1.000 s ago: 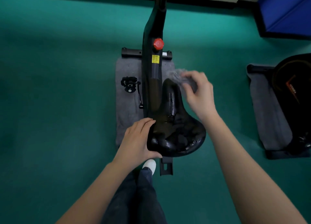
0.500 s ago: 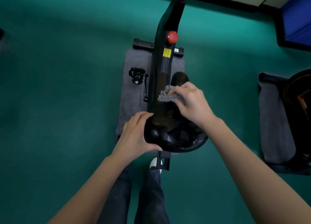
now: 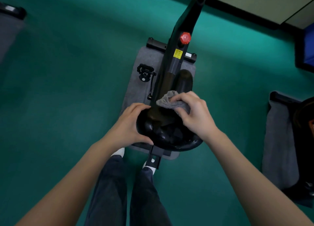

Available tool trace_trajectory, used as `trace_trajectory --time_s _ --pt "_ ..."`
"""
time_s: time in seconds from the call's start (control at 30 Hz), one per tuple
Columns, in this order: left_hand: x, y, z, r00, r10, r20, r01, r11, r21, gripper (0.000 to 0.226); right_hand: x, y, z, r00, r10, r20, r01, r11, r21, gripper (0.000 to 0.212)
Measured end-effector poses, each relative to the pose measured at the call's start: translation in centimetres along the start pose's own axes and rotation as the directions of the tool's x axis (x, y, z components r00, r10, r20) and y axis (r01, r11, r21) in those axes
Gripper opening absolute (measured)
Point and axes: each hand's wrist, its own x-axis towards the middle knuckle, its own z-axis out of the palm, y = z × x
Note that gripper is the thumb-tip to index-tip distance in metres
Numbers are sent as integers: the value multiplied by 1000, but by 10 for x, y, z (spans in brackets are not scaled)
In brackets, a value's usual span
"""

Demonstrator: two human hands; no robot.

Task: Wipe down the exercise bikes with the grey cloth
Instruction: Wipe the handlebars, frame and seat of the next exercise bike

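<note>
A black exercise bike [image 3: 178,62] stands below me, its frame running away from me with a red knob [image 3: 185,38] on top. Its glossy black saddle [image 3: 171,137] is nearest me. My right hand [image 3: 195,115] presses the bunched grey cloth [image 3: 169,100] onto the middle of the saddle. My left hand [image 3: 130,125] grips the saddle's left rear edge, thumb underneath. The saddle's nose [image 3: 184,79] shows beyond the cloth.
The bike rests on a grey mat [image 3: 136,89] on green floor, a pedal [image 3: 145,71] sticking out left. A second bike [image 3: 305,123] on its own mat is at the right edge. My legs [image 3: 127,191] are just behind the saddle. A wall runs along the top right.
My right hand has drawn the cloth from the saddle's nose back toward its middle. My left hand has kept its hold on the saddle. The view has shifted slightly.
</note>
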Motion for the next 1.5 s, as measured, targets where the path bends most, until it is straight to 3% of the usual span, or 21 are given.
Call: trace_trajectory --time_s 0.17,0.23,0.3,0.37,0.47,0.73,0.93,1.13,1.33,1.43,1.5 --pt "1 0 1 1000 14 -9 -14 1000 -20 103 -26 0 6 1000 -3 24 0 991 133 18" --pt "1 -1 2 1000 11 -14 -12 1000 -26 102 -29 8 -3 997 32 -76 -17 981 193 18" --pt "1 -1 2 1000 8 -15 -8 1000 -30 102 -27 26 -16 972 81 -221 -46 986 162 22" --pt "2 -1 3 1000 13 -18 -13 1000 -27 101 -23 44 -27 952 143 -271 -114 986 122 25" --pt "3 -2 3 1000 13 -23 -13 1000 -8 101 -26 58 -19 966 176 -190 -160 982 98 21" --pt "5 0 3 1000 11 -21 -11 1000 -11 100 -85 50 -6 981 117 -157 -71 960 270 29" --pt "3 -2 4 999 11 -42 -11 1000 -14 101 -62 83 -17 903 342 -259 -205 874 441 38" --pt "2 -5 4 998 23 -58 -24 1000 -11 102 -54 108 13 893 435 -120 -295 765 573 27" --pt "2 -8 5 997 23 -69 -25 999 -22 101 -97 108 47 731 665 -155 -247 469 848 21" --pt "2 -10 5 997 34 -68 -36 999 -23 100 -107 85 69 584 793 -172 -131 301 945 27" --pt "3 -10 4 997 35 -67 -37 999 -29 100 -111 70 80 469 861 -196 -83 264 961 24"
